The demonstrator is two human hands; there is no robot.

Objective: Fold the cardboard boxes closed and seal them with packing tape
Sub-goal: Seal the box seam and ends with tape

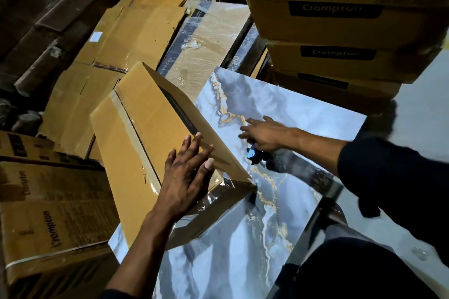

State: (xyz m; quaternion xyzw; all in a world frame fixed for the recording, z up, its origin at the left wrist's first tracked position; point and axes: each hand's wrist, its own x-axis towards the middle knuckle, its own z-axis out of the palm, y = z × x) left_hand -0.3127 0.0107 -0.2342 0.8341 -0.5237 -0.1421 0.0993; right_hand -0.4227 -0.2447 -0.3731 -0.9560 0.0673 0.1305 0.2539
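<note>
Cardboard box (145, 133) lies on the marble-patterned table (303, 114), at its left edge, a strip of clear tape along its seam. We see the left hand (187, 175) flat on the box's near end, fingers straight and spread. To the box's right, the right hand (262, 136) rests over a dark tape dispenser (255, 155); its grip we cannot tell.

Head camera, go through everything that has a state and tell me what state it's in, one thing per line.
Cardboard box: lying tilted on the marble tabletop, seam taped.
Left hand: fingers straight, pressing on the box.
Right hand: reaching over the tape dispenser, index finger out; grip unclear.
Tape dispenser: on the tabletop under the right hand, mostly hidden.
Crompton boxes: closed and stacked.
Flattened cartons: lying unfolded behind.
</note>
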